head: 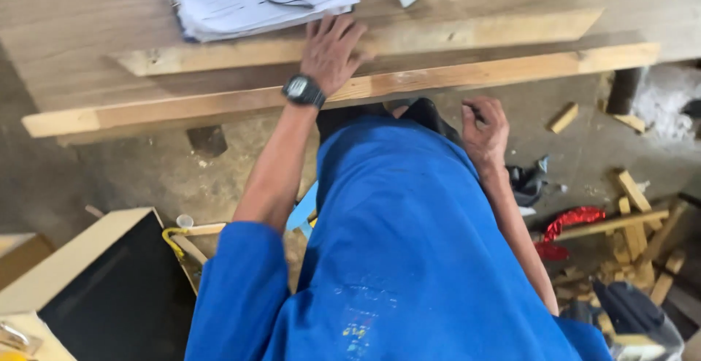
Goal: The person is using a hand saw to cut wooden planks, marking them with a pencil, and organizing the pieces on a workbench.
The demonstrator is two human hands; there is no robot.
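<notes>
The left hand (332, 51), a black digital watch (304, 90) at its wrist, lies flat with fingers spread on the shorter wood strip (365, 43) on the workbench (73, 32), pressing it down just beyond the longer plank (343, 91) along the bench's near edge. The right hand (485, 129) hangs below that edge, fingers curled loosely; whether it pinches anything cannot be told. By the look of it, the strip is being steadied, and any further work on it calls for firm downward pressure. A stack of papers (255, 0) sits just beyond the fingertips. Below, wood offcuts (635, 222) and red scrap (573, 221) litter the concrete floor (182, 178).
</notes>
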